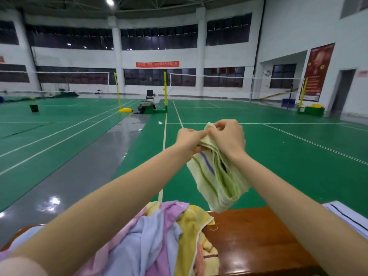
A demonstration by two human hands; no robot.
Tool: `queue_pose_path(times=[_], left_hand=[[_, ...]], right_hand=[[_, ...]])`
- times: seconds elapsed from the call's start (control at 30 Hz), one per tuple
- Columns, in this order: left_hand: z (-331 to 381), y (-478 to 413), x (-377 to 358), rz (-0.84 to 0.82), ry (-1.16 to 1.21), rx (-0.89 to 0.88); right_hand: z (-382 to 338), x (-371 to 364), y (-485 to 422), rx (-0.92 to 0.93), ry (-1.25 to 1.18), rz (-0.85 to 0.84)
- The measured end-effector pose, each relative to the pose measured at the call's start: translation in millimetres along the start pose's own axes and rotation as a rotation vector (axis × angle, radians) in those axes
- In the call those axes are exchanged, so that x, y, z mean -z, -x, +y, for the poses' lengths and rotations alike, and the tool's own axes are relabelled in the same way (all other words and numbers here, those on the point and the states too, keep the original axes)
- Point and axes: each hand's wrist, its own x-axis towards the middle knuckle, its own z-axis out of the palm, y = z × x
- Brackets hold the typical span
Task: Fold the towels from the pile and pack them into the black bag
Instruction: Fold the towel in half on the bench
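Observation:
I hold a light green towel (219,180) with darker green and purple stripes up in the air in front of me, hanging down in folded layers. My left hand (189,139) pinches its top edge on the left. My right hand (229,136) grips the top edge right beside it, fingers curled over the cloth. Below, a pile of towels (159,240) in pink, pale blue, purple and yellow lies on the brown wooden table (254,242). The black bag is not in view.
A white sheet with dark lines (346,216) lies at the table's right edge. Beyond the table is a green badminton court floor with white lines, net posts (117,90), a chair (150,95) and a small black bin (34,108) far off.

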Motion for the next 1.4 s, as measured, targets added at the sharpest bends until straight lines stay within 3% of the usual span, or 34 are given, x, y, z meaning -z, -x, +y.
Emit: queue_pose_path(times=[0.1, 0.2, 0.3, 0.47, 0.6, 0.7, 0.9, 0.97, 1.1, 1.2, 1.3, 1.4], left_hand=[[5.4, 9.4, 4.7, 0.020, 0.168, 0.037], [11.7, 14.8, 13.6, -0.009, 0.143, 0.026], [15.4, 13.1, 19.7, -0.124, -0.045, -0.044], [2.7, -0.5, 38.2, -0.188, -0.632, -0.435], [-27.2, -18.6, 53.4, -0.304, -0.985, -0.253], [-44.3, -14.0, 48.4, -0.491, -0.741, -0.117], [-67.1, 0.5, -9.9, -0.661, -0.461, -0.044], [-72.2, 3.2, -42.0, -0.725, -0.525, -0.076], [-97.6, 10.2, -120.9, -0.791, -0.884, -0.303], [-123.1, 19.1, -186.7, -0.798, -0.875, -0.407], [-154.4, 23.0, -248.1, -0.816, -0.750, -0.357], [-192.1, 24.5, -301.1, -0.888, -0.575, -0.192]], right_hand=[[4.0, 12.9, 4.7, 0.066, -0.152, -0.100], [6.5, 23.7, 12.7, 0.188, -0.213, -0.309], [16.4, 28.4, 10.7, 0.245, -0.174, -0.311], [17.2, 38.4, 8.8, 0.103, -0.440, -0.188], [17.4, 52.5, 10.6, 0.041, -0.473, -0.370], [33.3, 68.6, 14.3, 0.013, -0.475, -0.449], [99.4, 119.8, 18.4, -0.123, -0.322, -0.305], [128.2, 142.6, 22.5, -0.202, -0.341, -0.216], [183.2, 195.3, 41.3, -0.309, -0.327, -0.054], [224.3, 234.8, 54.7, -0.357, -0.264, 0.031], [269.1, 267.6, 58.0, -0.407, -0.159, 0.141], [317.3, 292.4, 50.8, -0.434, 0.024, 0.241]])
